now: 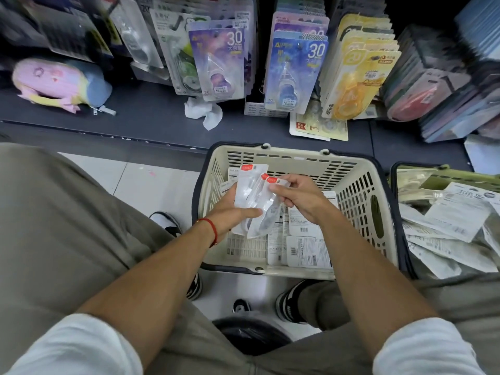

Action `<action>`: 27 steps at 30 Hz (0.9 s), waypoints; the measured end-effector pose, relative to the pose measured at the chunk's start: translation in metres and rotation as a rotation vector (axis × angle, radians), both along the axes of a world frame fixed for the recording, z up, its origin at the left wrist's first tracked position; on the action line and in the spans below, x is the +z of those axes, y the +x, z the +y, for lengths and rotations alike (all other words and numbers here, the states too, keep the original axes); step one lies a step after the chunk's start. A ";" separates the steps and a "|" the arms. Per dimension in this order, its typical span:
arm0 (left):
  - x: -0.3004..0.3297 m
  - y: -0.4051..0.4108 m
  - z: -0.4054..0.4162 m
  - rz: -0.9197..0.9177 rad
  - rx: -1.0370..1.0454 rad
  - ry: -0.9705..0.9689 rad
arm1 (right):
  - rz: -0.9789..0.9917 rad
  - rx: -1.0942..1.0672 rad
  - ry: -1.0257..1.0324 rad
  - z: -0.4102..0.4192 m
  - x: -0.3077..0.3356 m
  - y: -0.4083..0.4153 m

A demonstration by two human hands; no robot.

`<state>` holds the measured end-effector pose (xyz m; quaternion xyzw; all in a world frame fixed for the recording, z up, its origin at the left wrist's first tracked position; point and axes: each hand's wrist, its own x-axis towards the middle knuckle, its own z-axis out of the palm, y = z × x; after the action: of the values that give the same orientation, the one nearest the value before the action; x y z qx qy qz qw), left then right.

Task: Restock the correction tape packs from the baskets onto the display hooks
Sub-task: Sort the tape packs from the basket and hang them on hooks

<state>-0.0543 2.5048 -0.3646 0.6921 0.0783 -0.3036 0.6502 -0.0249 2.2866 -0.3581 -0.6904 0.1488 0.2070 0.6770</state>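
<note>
Step in hand: judged from the scene, gathering and squaring up a small bunch of packs above the basket before lifting them to the hooks.
Left hand (232, 209): its grip is curled round the lower part of the packs (250, 196), thumb laid across the front, holding the bunch from the left.
Right hand (296, 197): its grip pinches the red-tabbed top of the front pack (270, 209), which leans out of line with the others.
Where the packs are: held over the middle of the cream basket (351, 169); more packs (303, 239) lie flat on the basket floor, mostly toward its near right corner.
Second basket (422, 171): just beside the first, at its right edge, heaped with other packs (454, 217).
Display packs (295, 74): rows already hang above the dark shelf (151, 109), blue, purple and yellow ones side by side; the hooks themselves are hidden behind them.
Doing it well: bring the red tabs level so the hang holes line up, keep the left hand firm low down, and let the right hand steer only the tops.
Risk: the slick wrappers look likely to fan out or slip; a loose one would drop back into the basket.
Also there: a crumpled tissue (203, 112) and a plush pencil case (59, 82) lie on the shelf.
</note>
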 end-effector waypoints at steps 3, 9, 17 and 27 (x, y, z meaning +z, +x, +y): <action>0.000 -0.001 -0.003 -0.034 0.011 0.070 | 0.017 0.001 0.016 0.008 -0.009 0.002; -0.012 -0.002 0.006 0.044 0.172 0.096 | 0.130 0.239 -0.900 -0.026 -0.062 -0.010; -0.009 -0.002 0.009 0.042 0.279 0.066 | 0.271 0.503 -1.174 -0.021 -0.098 -0.037; 0.013 0.001 -0.008 0.041 0.406 -0.001 | 0.250 -0.421 -0.026 -0.052 -0.018 -0.027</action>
<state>-0.0532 2.4970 -0.3520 0.6553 0.2295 -0.1804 0.6967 -0.0518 2.2343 -0.3763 -0.6218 0.3746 0.1432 0.6727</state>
